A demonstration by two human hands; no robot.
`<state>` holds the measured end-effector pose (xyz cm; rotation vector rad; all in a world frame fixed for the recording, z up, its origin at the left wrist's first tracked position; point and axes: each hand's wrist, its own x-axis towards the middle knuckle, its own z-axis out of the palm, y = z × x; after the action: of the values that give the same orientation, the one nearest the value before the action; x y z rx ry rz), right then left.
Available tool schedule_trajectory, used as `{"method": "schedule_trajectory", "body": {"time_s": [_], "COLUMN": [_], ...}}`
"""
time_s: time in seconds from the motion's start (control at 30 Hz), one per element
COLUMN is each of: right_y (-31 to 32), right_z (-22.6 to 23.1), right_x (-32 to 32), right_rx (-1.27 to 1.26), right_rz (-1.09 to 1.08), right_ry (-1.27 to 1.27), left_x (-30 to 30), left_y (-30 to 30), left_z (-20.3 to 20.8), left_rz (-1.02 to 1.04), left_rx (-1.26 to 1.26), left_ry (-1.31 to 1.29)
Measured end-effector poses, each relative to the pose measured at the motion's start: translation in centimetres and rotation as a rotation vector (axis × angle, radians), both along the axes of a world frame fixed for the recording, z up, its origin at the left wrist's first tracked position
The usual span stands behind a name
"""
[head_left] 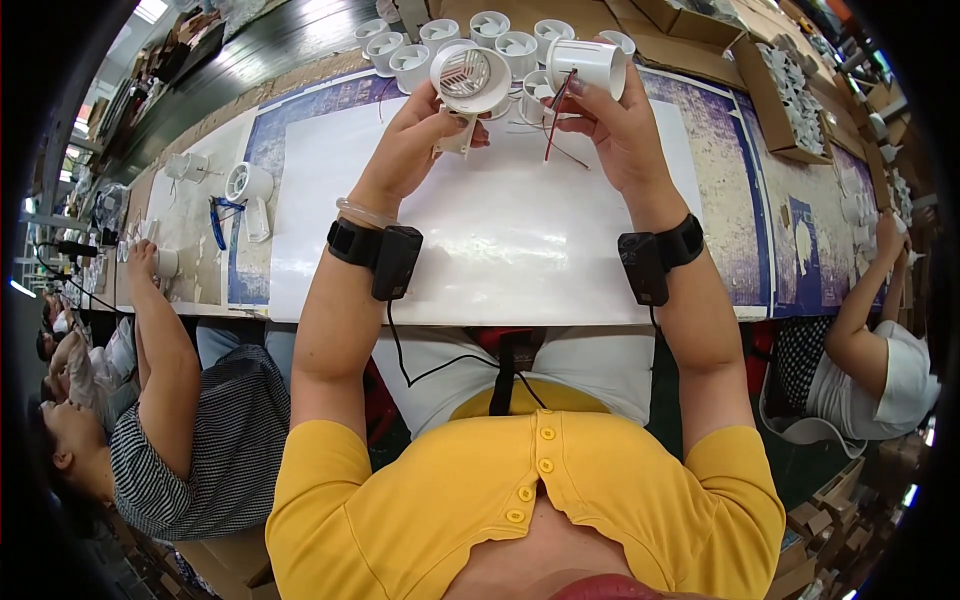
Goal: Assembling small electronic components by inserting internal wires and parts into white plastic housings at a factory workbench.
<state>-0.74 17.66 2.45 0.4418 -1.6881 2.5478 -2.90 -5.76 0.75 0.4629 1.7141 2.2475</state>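
Observation:
My left hand is closed around a white round plastic housing with a slatted grille; a flat white bracket hangs below it. My right hand grips a white plastic cylinder, which lies on its side in the fingers. Thin red and black wires trail down from that cylinder. Both pieces are held up close together over the far part of a white sheet. Behind them stand several white round fan units, some partly hidden by my hands and the held pieces.
On the left lie blue-handled cutters beside another white round housing. A cardboard box of small white parts sits at the far right. People work on both sides, one in a striped top, the other in a white top.

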Motion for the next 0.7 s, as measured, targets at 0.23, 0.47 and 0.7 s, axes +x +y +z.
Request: {"method": "schedule_trajectory", "body": {"time_s": [0.23,0.47,0.7], "right_y": [-0.6,-0.8,-0.4], "right_z": [0.1,-0.8,-0.8], "right_x": [0.3,-0.2,-0.4], "right_rx": [0.034,0.217,0.305], "right_rz": [-0.219,-0.49,-0.608], "right_ry": [0.139,0.308,0.409], "left_x": [0.5,1.0,1.0], "left_y": [0.7,1.8,1.9], "left_z": [0.5,0.2,0.0], "left_rz": [-0.074,-0.139,-0.115], "left_rx": [0.026,0.146,0.084], "left_ry": [-0.048,-0.095,-0.032]}}
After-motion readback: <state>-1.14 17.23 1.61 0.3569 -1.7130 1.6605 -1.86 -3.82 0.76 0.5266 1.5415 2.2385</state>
